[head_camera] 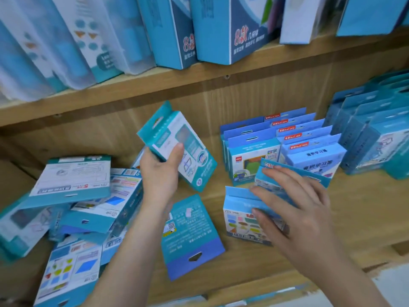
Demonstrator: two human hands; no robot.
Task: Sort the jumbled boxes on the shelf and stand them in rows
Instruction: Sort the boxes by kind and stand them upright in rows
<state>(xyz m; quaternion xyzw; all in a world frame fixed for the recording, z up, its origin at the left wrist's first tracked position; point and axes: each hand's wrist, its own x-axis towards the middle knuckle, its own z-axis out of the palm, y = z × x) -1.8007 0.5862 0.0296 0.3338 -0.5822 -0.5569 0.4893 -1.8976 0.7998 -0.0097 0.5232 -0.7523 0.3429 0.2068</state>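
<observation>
Wood shelf unit fills frame; upper board carries tall blue/white cartons across top of frame. Lower left: jumbled pile of boxes, teal/white, lying flat and overlapping at mixed angles. Centre-left: left hand grips a teal box, thumb on printed face, other fingers wrapped behind. This box is raised clear of shelf floor and tilted, hang tab toward upper left. Lower centre: single flat box lies back-up on shelf floor, hang-hole end toward bottom of frame, left corner hidden by forearm. Centre-right: right hand, fingers spread wide and near-straight, rests on top edges of two upright boxes. These are the front box w/ coloured shapes on face, and a second box just behind it, leaning. Behind these: two standing rows of blue boxes, tabs up. Right edge: darker blue boxes, upright, packed close in rows.
</observation>
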